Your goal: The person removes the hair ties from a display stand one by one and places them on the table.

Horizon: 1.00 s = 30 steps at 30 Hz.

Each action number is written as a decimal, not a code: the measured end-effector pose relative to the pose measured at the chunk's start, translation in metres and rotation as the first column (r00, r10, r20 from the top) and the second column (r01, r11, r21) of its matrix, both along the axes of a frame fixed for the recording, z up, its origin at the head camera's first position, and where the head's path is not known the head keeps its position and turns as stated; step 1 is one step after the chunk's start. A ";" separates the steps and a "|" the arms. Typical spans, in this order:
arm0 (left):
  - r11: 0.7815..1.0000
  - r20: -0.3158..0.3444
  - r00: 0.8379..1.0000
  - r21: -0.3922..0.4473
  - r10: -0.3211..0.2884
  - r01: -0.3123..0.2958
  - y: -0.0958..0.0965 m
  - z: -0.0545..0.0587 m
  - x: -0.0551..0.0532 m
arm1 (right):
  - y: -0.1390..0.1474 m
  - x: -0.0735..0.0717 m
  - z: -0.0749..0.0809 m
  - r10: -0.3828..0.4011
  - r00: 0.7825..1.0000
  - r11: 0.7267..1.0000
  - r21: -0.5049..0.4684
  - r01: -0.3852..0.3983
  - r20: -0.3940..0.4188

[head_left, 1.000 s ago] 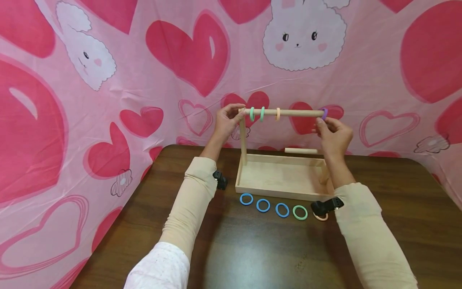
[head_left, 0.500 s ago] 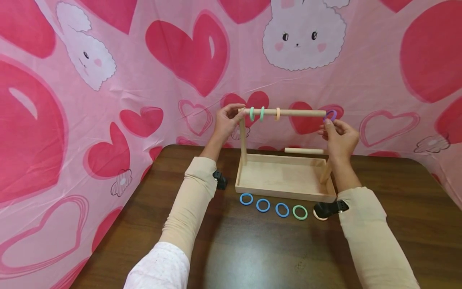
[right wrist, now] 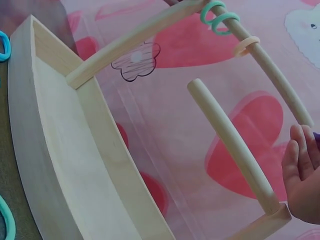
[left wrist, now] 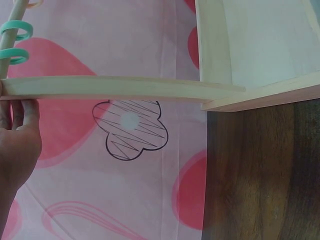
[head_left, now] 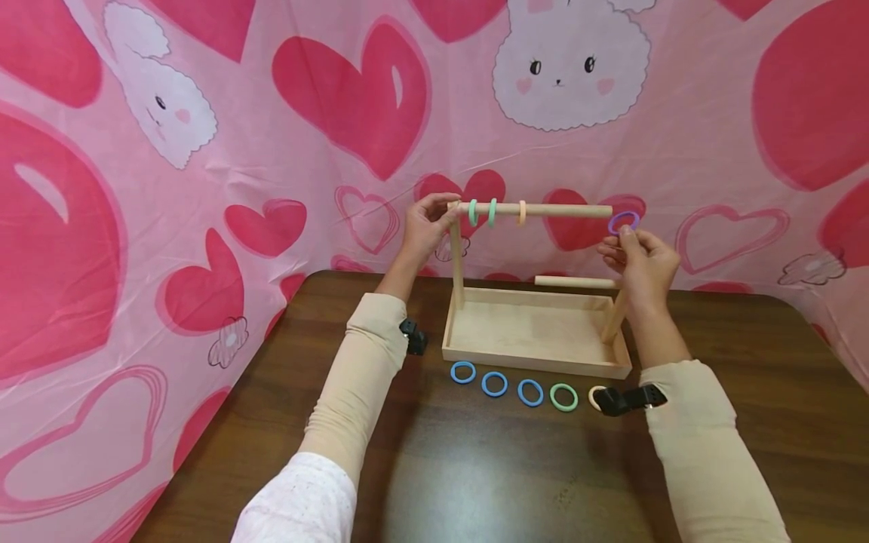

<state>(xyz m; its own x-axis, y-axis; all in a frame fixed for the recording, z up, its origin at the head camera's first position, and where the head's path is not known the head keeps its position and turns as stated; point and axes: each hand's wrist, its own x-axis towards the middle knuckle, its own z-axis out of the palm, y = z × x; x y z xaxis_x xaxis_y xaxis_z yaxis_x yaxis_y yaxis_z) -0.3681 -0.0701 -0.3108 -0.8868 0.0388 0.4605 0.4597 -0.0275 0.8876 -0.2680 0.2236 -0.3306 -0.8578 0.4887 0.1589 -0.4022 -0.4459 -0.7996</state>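
A wooden stand rises from a shallow wooden tray (head_left: 536, 365), its upper rod (head_left: 566, 211) running rightward from the left post (head_left: 458, 264). Two green rings (head_left: 492, 213) and a peach ring (head_left: 522, 213) hang on that rod. My left hand (head_left: 424, 226) grips the rod's left end at the top of the post. Between thumb and fingers my right hand (head_left: 645, 264) pinches a purple ring (head_left: 624, 222), just off the rod's free right end. In the right wrist view only a sliver of the purple ring shows behind the right hand (right wrist: 305, 175).
A shorter, lower rod (head_left: 573, 282) extends left from the right post (head_left: 613, 320). Along the tray's front on the brown table (head_left: 475, 467) lie several blue rings (head_left: 494, 385), a green ring (head_left: 563, 397) and a peach ring (head_left: 596, 398), partly hidden by the right wrist camera (head_left: 614, 401).
My right hand has drawn the purple ring rightward off the upper rod's end and tilted it flatter. My left hand stays where it was.
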 end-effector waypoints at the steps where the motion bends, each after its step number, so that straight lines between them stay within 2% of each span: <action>1: 1.000 0.000 1.000 0.000 0.001 -0.001 0.000 0.000 0.000 | 0.001 0.001 0.000 0.027 1.000 0.999 -0.022 -0.027 -0.004; 4: 1.000 -0.003 1.000 -0.002 0.004 -0.004 0.000 0.000 0.000 | 0.004 0.007 -0.003 0.114 0.993 0.990 -0.084 -0.117 -0.030; 7: 1.000 -0.005 1.000 -0.006 0.007 -0.007 0.000 0.001 0.001 | 0.009 0.012 -0.008 0.191 0.979 0.976 -0.089 -0.197 -0.072; 11: 1.000 0.000 1.000 -0.008 0.007 -0.007 0.001 0.001 0.001 | 0.015 0.021 -0.015 0.288 0.950 0.953 -0.062 -0.297 -0.122; 15: 1.000 0.002 1.000 -0.005 0.006 -0.006 0.000 0.000 0.000 | 0.022 0.030 -0.021 0.375 0.917 0.919 -0.078 -0.387 -0.134; 19: 1.000 0.000 1.000 -0.008 0.008 -0.008 0.000 0.000 0.000 | 0.026 0.036 -0.028 0.439 0.891 0.887 -0.100 -0.450 -0.117; 30: 1.000 -0.001 1.000 0.001 -0.005 0.005 0.000 -0.001 0.000 | 0.032 0.050 -0.047 0.550 0.831 0.828 -0.077 -0.556 -0.086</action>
<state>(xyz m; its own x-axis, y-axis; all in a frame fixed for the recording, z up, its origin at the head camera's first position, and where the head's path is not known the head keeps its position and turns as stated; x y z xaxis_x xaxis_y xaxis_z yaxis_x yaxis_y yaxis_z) -0.3683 -0.0701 -0.3115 -0.8861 0.0429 0.4615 0.4606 -0.0303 0.8871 -0.2178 0.2559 -0.3776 -0.9798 -0.0498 0.1936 -0.1088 -0.6797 -0.7254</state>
